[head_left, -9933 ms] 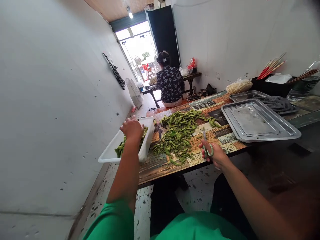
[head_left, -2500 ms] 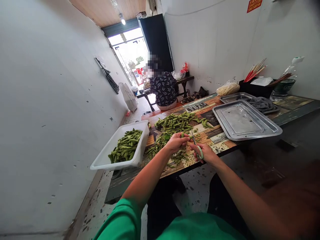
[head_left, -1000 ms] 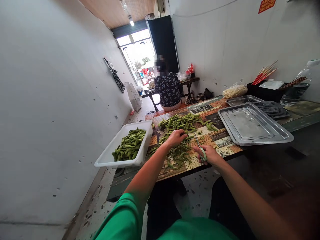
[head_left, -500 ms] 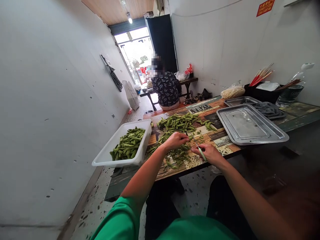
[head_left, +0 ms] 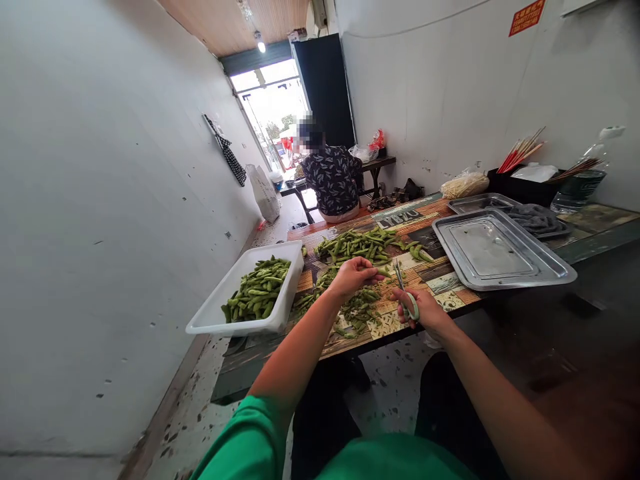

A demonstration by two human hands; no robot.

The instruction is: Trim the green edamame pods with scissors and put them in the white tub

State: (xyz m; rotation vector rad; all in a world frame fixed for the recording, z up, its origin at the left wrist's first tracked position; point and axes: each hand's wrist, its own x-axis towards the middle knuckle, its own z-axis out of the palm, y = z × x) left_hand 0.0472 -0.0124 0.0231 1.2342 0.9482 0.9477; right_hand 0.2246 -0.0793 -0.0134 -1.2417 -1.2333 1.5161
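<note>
My left hand (head_left: 356, 275) is closed in a pinch on a green soybean pod (head_left: 383, 272), whose tip points toward the scissors. In my right hand (head_left: 419, 308) is a pair of scissors (head_left: 399, 270) with pale green handles, fingers wrapped round them and blades pointing away from me. The blades stand just right of the pod, apart from it. Beyond my hands lies a heap of green pods (head_left: 357, 245). Trimmed scraps and more pods (head_left: 361, 308) are spread on the table under and near my left hand. A white plastic tub (head_left: 210, 319) at the left holds many pods.
The patterned wooden table (head_left: 445, 283) carries a metal tray (head_left: 493, 250) at the right. Behind it are a second tray with a grey cloth (head_left: 533, 219), a black box of skewers (head_left: 523, 187) and a plastic bottle (head_left: 583, 180). A person (head_left: 331, 180) sits farther off, back turned.
The scissors have turned more upright and moved slightly right, away from the pod. My left hand has shifted a little, still pinching a pod.
</note>
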